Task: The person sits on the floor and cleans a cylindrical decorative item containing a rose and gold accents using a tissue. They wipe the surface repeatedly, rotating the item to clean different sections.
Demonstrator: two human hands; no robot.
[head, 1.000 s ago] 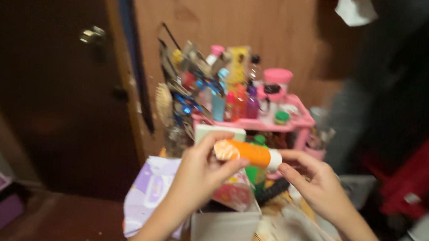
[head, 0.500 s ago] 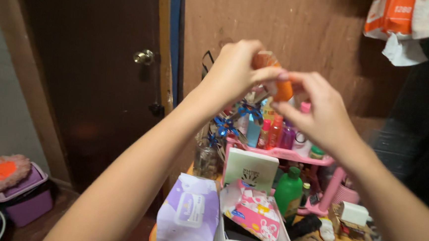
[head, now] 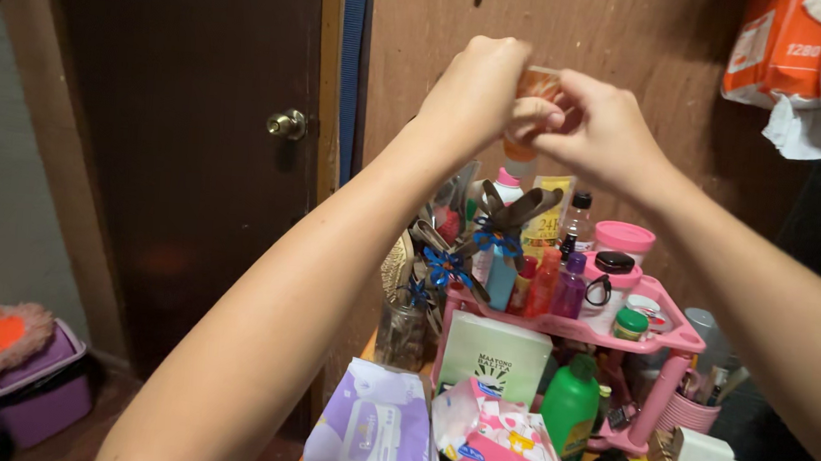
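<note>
You hold an orange tube raised in front of the brown wall, its long axis roughly upright, though most of it is hidden by your fingers. Your left hand is clamped around its left side, and your right hand pinches it from the right, so both hands meet on it. Well below, a pink rack on the cluttered desk carries bottles, jars and hair clips. At the desk's near edge sit a purple wipes pack, a green bottle and a pink patterned packet.
</note>
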